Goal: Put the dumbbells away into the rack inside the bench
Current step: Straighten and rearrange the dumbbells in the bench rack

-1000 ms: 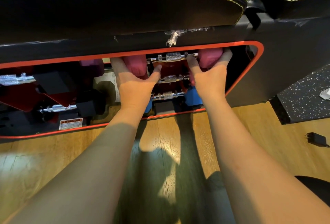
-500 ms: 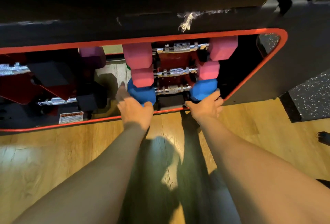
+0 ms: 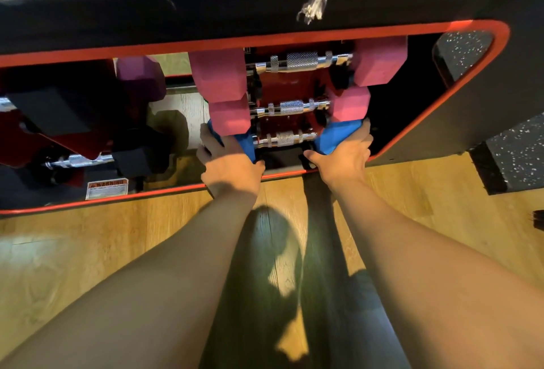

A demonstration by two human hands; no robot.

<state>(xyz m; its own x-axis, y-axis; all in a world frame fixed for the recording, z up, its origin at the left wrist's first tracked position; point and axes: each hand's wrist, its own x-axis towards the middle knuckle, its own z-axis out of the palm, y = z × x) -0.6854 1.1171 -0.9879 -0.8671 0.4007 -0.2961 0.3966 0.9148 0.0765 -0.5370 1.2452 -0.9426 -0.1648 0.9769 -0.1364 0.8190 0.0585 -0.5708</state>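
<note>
With the blue dumbbell [image 3: 284,139] lying crosswise on the rack's [image 3: 282,80] bottom tier, left hand [image 3: 231,164] and right hand [image 3: 343,155] cup its ends, equally near.

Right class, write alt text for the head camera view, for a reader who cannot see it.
Seen from above, a person's left hand and right hand grip the two ends of a blue dumbbell, the lowest of three stacked on a red rack inside a black bench. Two pink dumbbells sit above it. Wooden floor lies below.
</note>
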